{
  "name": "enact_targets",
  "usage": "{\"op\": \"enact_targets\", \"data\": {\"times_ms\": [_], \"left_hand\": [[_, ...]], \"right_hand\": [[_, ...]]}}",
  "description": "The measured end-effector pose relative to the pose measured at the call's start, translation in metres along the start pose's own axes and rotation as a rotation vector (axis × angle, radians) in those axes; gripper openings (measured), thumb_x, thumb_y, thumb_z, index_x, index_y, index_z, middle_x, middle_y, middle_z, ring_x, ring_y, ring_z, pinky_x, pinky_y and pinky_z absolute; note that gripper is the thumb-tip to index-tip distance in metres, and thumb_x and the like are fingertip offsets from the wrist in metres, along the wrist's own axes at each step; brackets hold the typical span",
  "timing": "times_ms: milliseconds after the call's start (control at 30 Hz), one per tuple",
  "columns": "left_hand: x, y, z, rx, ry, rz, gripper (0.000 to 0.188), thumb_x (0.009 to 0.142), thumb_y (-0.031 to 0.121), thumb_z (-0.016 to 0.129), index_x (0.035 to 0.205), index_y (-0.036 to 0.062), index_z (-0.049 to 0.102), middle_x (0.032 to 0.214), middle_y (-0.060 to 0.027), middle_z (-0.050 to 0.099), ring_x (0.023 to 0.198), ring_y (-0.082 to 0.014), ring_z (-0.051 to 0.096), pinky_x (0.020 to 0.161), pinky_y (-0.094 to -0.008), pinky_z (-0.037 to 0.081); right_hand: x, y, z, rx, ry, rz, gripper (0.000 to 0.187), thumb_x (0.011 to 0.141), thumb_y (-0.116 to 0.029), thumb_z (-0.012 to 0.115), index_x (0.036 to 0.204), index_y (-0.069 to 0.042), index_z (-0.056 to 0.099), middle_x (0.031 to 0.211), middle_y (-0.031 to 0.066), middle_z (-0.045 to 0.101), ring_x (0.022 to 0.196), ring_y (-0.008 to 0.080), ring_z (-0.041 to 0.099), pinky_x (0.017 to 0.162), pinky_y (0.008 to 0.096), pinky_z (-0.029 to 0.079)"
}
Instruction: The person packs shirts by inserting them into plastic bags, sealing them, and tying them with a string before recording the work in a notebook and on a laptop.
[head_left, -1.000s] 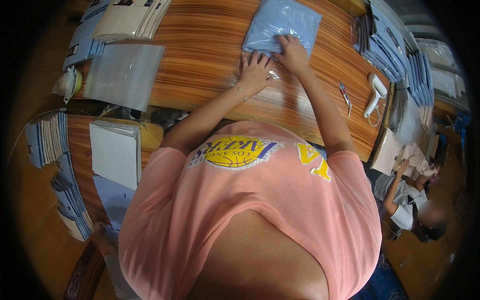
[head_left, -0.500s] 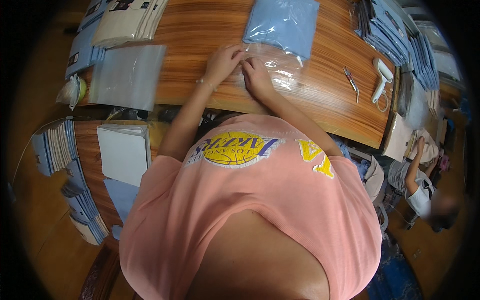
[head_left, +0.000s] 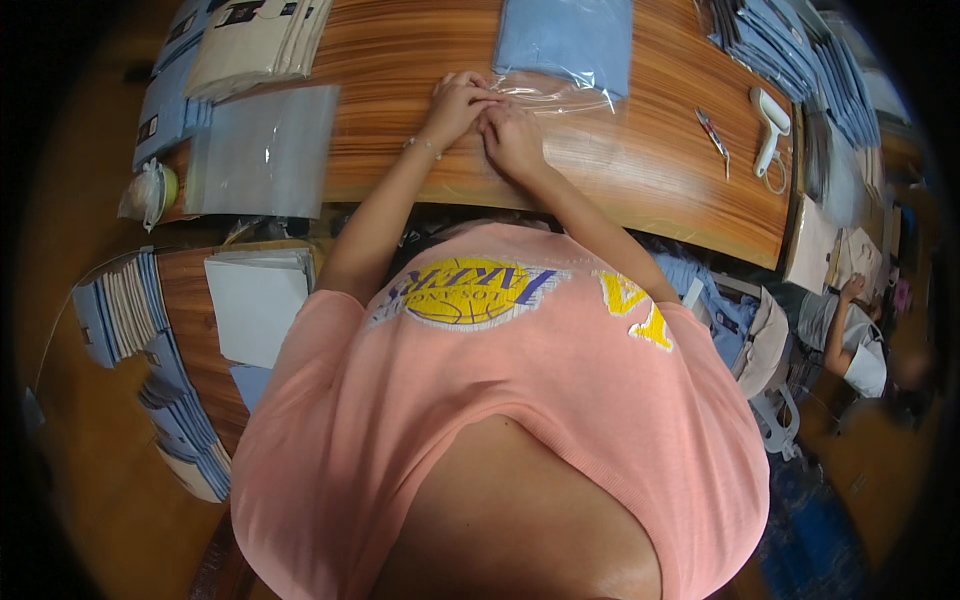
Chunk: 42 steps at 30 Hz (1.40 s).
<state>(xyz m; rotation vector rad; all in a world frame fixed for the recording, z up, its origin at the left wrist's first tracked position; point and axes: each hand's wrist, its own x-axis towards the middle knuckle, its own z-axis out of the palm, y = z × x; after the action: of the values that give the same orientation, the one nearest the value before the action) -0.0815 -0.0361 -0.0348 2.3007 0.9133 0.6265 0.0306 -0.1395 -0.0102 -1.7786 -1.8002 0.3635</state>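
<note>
A folded light-blue garment point(head_left: 566, 45) lies at the far middle of the table inside a clear plastic bag point(head_left: 560, 97). The bag's loose, shiny open end reaches toward me, below the cloth. At that end's left corner my left hand point(head_left: 460, 108) has its fingers bent and closed on the film. Right beside it, my right hand point(head_left: 513, 140) is curled, its fingertips pinching the same film and almost touching the left ones. Exactly where each fingertip meets the plastic is partly hidden by the fingers.
A stack of clear bags point(head_left: 262, 150) lies left on the wooden table point(head_left: 400, 50), near packed beige garments point(head_left: 258, 45) and a tape roll point(head_left: 152, 192). Small snips point(head_left: 713, 143) and a white handheld scanner point(head_left: 770, 130) lie right. Packed blue garments point(head_left: 770, 55) stand behind; a person point(head_left: 850, 340) sits far right.
The bag's loose end, earlier spread flat toward me, is now drawn up closer to the garment. Both hands stay together at its left corner. The view has shifted slightly.
</note>
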Motion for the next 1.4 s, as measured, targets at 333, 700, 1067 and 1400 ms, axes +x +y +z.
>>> {"op": "enact_targets", "data": {"times_ms": [333,700,1067,1400], "left_hand": [[-0.019,0.015,-0.004,0.082,0.045,0.045,0.017,0.074,0.023,0.068,0.090,0.0273,0.073,0.103,0.0005,0.056,0.102,-0.0244,0.044,0.093,-0.0379,0.033],[-0.024,0.007,-0.009,0.059,0.022,0.095,0.020,0.073,0.019,0.068,0.092,0.0226,0.073,0.109,-0.0028,0.055,0.107,-0.0264,0.043,0.095,-0.0372,0.033],[-0.036,0.021,-0.015,-0.025,-0.021,0.042,0.016,0.077,0.019,0.067,0.091,0.0216,0.073,0.119,-0.0080,0.051,0.114,-0.0299,0.040,0.098,-0.0406,0.033],[-0.045,0.028,-0.043,-0.063,-0.083,0.190,0.016,0.077,0.003,0.057,0.087,0.0079,0.068,0.125,-0.0109,0.049,0.119,-0.0327,0.040,0.101,-0.0424,0.032]], "right_hand": [[-0.034,0.013,-0.029,0.133,0.177,-0.161,0.012,0.073,-0.005,0.063,0.084,-0.005,0.059,0.085,0.0103,0.056,0.085,0.0299,0.051,0.075,0.0398,0.041],[-0.015,-0.001,0.008,0.060,0.123,0.005,0.010,0.072,-0.013,0.064,0.080,-0.007,0.063,0.086,0.0077,0.059,0.085,0.0280,0.053,0.073,0.0405,0.039],[-0.174,0.045,-0.086,-0.067,0.154,0.205,0.009,0.074,-0.009,0.062,0.080,-0.004,0.057,0.079,0.0147,0.053,0.078,0.0345,0.049,0.068,0.0438,0.038],[-0.291,0.118,-0.143,-0.046,0.579,0.642,0.039,0.069,0.001,0.060,0.107,-0.001,0.056,0.100,0.0171,0.058,0.096,0.0298,0.055,0.083,0.0378,0.044]]}}
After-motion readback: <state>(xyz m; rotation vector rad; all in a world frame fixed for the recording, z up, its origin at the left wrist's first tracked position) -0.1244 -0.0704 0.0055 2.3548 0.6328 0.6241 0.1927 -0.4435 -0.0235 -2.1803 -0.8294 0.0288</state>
